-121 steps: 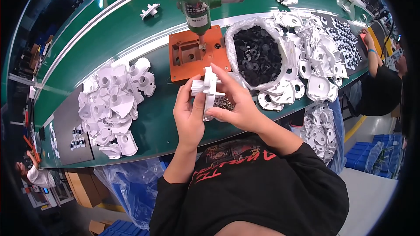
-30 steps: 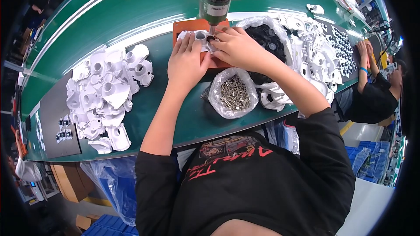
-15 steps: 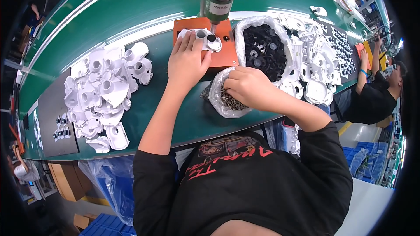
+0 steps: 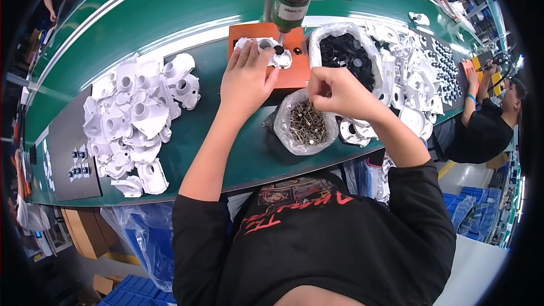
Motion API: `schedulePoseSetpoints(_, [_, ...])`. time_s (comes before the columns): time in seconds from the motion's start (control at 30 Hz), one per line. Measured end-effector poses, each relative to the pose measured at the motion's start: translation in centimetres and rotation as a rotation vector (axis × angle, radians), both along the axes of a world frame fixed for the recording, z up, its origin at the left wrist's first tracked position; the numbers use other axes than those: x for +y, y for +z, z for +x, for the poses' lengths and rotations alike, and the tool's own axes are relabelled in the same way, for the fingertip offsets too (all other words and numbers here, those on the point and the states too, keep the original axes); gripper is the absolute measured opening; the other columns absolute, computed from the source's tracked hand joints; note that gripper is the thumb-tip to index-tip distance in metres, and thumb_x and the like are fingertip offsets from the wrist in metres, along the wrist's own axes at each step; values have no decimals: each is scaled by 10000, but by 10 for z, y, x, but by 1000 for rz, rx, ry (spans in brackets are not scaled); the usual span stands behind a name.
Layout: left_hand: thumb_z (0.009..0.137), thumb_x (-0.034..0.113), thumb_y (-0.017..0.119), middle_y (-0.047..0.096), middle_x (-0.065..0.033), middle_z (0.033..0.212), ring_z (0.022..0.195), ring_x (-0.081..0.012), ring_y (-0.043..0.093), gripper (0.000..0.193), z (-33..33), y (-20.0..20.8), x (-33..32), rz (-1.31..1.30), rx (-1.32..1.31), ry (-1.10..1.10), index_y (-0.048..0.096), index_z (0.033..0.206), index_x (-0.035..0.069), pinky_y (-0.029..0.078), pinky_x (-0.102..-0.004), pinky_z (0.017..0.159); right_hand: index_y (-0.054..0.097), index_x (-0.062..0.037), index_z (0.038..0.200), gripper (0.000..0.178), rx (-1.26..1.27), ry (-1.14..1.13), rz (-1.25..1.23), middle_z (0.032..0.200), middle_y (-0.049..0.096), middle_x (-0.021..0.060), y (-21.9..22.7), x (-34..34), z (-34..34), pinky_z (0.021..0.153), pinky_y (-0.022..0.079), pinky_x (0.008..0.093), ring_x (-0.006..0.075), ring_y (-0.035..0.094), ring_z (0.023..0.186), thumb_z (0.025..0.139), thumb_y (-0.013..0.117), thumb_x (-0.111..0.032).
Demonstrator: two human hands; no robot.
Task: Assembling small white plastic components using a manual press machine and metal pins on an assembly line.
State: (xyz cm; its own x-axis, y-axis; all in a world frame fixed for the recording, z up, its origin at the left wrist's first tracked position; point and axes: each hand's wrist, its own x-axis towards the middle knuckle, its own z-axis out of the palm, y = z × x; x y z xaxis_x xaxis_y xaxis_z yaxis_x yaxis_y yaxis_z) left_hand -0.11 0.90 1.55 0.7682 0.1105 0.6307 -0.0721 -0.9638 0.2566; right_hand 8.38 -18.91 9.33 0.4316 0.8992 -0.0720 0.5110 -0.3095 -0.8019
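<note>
Grn bench (image 4: 190, 136) across mid frame. Directly on it, L to R: dk mat (image 4: 71, 136) far left, wht parts pile (image 4: 136, 119) ctr-left, orange block (image 4: 292, 79) upper ctr, screw bag (image 4: 282, 132) ctr, blk-pcs bag (image 4: 315, 51) upper ctr-right, 2nd wht pile (image 4: 411, 65) right.

The left forearm (image 4: 211, 150) reaches steeply forward, its hand (image 4: 247, 76) palm down, fingers extended side by side and thumb spread off toward the right. The right forearm (image 4: 399, 139) slants inward from a bent elbow, and the right hand (image 4: 340, 97) (back upward) hangs with its fingers curled tightly in.
</note>
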Motion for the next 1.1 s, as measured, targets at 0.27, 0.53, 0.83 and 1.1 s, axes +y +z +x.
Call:
schedulePoseSetpoints(0.27, [811, 325, 639, 561, -249, 1183, 1174, -373, 511, 387, 1, -3, 0, 77, 18, -4, 580, 1155, 157, 379, -473, 1014, 512, -4, 791, 91, 307, -97, 130, 738, 557, 19, -11, 15, 36, 633, 437, 220, 75, 538, 701, 764, 598, 12])
schedulePoseSetpoints(0.53, [797, 326, 656, 565, -246, 1174, 1162, -372, 520, 405, 0, 0, -1, 48, 23, -12, 582, 1155, 151, 387, -472, 1004, 649, 17, 1052, 256, 139, -114, 115, 788, 649, 95, -20, 46, 58, 638, 503, 248, 121, 606, 687, 839, 555, -90])
schedulePoseSetpoints(0.83, [803, 316, 651, 553, -246, 1187, 1165, -370, 517, 503, -1, -1, 1, 17, 1, -13, 497, 1199, 46, 371, -451, 1022, 597, 57, 1055, 270, 232, -273, 313, 816, 652, 87, -37, 62, 65, 636, 499, 235, 111, 610, 705, 797, 577, -20])
schedulePoseSetpoints(1.1, [808, 333, 649, 538, -231, 1218, 1185, -353, 506, 600, -3, 3, 0, -16, 47, 4, 436, 1250, -12, 378, -446, 1024, 596, 56, 1065, 283, 102, -306, 297, 873, 656, 68, -46, 74, 61, 657, 494, 229, 98, 601, 741, 787, 585, 5])
